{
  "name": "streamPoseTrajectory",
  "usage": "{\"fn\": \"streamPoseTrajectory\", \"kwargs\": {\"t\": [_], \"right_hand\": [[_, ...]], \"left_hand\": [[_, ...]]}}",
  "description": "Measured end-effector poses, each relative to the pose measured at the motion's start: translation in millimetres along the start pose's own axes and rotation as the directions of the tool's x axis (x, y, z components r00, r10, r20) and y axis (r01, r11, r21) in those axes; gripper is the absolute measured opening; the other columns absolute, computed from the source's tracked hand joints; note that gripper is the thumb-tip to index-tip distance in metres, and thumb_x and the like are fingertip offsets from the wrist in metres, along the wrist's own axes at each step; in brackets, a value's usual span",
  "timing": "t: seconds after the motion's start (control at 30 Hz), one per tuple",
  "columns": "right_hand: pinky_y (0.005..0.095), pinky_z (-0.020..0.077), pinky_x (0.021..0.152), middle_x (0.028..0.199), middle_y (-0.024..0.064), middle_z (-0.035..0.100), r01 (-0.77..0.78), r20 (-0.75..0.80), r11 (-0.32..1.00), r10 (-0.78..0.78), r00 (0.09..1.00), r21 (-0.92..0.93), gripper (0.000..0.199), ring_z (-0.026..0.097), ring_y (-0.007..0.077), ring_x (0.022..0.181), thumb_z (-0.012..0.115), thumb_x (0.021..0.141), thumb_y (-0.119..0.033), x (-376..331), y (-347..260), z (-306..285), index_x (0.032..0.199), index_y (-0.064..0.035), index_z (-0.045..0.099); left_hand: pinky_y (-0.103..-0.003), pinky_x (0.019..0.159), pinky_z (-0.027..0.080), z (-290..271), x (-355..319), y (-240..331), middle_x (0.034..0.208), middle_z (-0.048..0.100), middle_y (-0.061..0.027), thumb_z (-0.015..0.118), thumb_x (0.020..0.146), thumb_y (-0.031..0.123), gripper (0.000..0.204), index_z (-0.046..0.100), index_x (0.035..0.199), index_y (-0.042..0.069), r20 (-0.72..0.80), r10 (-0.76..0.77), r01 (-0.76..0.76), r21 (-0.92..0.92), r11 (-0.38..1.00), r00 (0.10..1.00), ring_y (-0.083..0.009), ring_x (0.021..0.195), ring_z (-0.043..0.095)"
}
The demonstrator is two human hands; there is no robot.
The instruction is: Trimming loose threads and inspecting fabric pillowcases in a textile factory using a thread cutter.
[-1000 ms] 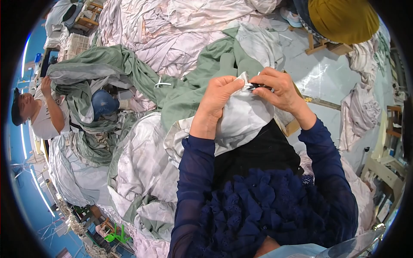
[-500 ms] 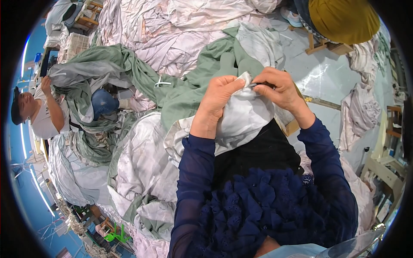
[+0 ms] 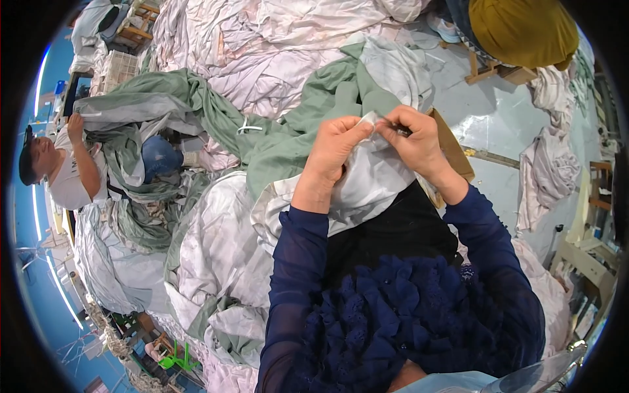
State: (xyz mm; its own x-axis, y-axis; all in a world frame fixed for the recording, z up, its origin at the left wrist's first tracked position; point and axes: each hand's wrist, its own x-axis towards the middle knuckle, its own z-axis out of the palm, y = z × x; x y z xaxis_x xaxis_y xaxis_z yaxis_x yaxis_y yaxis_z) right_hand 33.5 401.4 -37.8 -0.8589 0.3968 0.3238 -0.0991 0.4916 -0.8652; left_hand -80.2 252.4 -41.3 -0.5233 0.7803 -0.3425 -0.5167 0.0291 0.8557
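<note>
White cloth (image 3: 367, 177) pinched between both hands' fingers (image 3: 359, 131)

Sage-green fabric (image 3: 196, 111) draped across pale lilac sheet heaps (image 3: 275, 39), upper centre. Co-worker in white T-shirt (image 3: 65, 177) far left, gripping grey-green cloth. Mustard-yellow garment (image 3: 524, 29) upper right. Crumpled pale cloth (image 3: 550, 173) on grey floor (image 3: 504, 111), right.

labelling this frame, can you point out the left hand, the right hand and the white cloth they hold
left hand (image 3: 335, 145), head view, on the back of the hand
right hand (image 3: 414, 139), head view, on the knuckles
white cloth (image 3: 367, 187), head view, on the fold below both hands
</note>
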Motion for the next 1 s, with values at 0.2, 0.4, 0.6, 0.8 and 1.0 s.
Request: {"fn": "streamPoseTrajectory", "kwargs": {"t": [0.2, 0.4, 0.6, 0.8, 1.0], "right_hand": [[0.0204, 0.0409, 0.061, 0.079, -0.0026, 0.062, -0.256, -0.247, 0.861, 0.390, 0.887, 0.439, 0.014, 0.050, 0.0040, 0.067, 0.065, 0.093, -0.013, -8, 23, -35, 0.087, -0.0004, 0.066], [0.0183, 0.0424, 0.060, 0.083, -0.0012, 0.063, -0.231, -0.295, 0.891, 0.359, 0.885, 0.391, 0.013, 0.053, 0.0025, 0.069, 0.064, 0.090, -0.004, -14, 14, -43, 0.102, -0.0008, 0.069], [0.0183, 0.0449, 0.059, 0.081, 0.0002, 0.065, -0.341, 0.202, 0.826, 0.277, 0.939, 0.449, 0.023, 0.056, 0.0034, 0.067, 0.063, 0.085, 0.003, -3, -18, -16, 0.107, -0.0004, 0.067], [0.0181, 0.0334, 0.051, 0.079, 0.0000, 0.065, 0.074, -0.267, 0.920, 0.034, 0.963, 0.385, 0.015, 0.046, 0.0032, 0.056, 0.055, 0.090, 0.002, 25, -44, -72, 0.101, -0.0009, 0.066], [0.0167, 0.0349, 0.056, 0.110, 0.0115, 0.060, 0.396, -0.238, 0.799, -0.320, 0.917, 0.452, 0.011, 0.051, 0.0061, 0.070, 0.056, 0.095, -0.004, 32, -43, -144, 0.100, 0.0003, 0.064]], "left_hand": [[-0.021, 0.064, 0.045, -3, -12, 5, 0.084, 0.067, 0.0011, 0.066, 0.090, 0.012, 0.014, 0.069, 0.092, -0.002, -0.018, -0.023, 0.022, -0.071, 0.997, 1.000, -0.0040, 0.072, 0.058], [-0.022, 0.063, 0.045, 3, -13, 5, 0.083, 0.067, 0.0017, 0.066, 0.090, 0.012, 0.016, 0.069, 0.097, -0.002, -0.001, -0.006, 0.006, -0.072, 0.997, 1.000, -0.0042, 0.071, 0.057], [-0.023, 0.057, 0.038, 11, -30, 20, 0.073, 0.060, 0.0058, 0.068, 0.089, 0.014, 0.015, 0.070, 0.091, -0.001, 0.040, 0.105, -0.111, 0.211, 0.971, 0.994, -0.0023, 0.063, 0.048], [-0.026, 0.056, 0.038, -18, -74, 22, 0.069, 0.058, -0.0011, 0.075, 0.077, 0.008, 0.011, 0.068, 0.082, 0.001, -0.049, 0.322, -0.173, 0.762, 0.624, 0.946, -0.0069, 0.062, 0.048], [-0.027, 0.061, 0.046, -53, -137, 70, 0.073, 0.064, -0.0072, 0.073, 0.075, -0.003, 0.010, 0.068, 0.083, -0.001, -0.184, 0.836, -0.190, 0.928, 0.321, 0.516, -0.0149, 0.065, 0.059]]}}
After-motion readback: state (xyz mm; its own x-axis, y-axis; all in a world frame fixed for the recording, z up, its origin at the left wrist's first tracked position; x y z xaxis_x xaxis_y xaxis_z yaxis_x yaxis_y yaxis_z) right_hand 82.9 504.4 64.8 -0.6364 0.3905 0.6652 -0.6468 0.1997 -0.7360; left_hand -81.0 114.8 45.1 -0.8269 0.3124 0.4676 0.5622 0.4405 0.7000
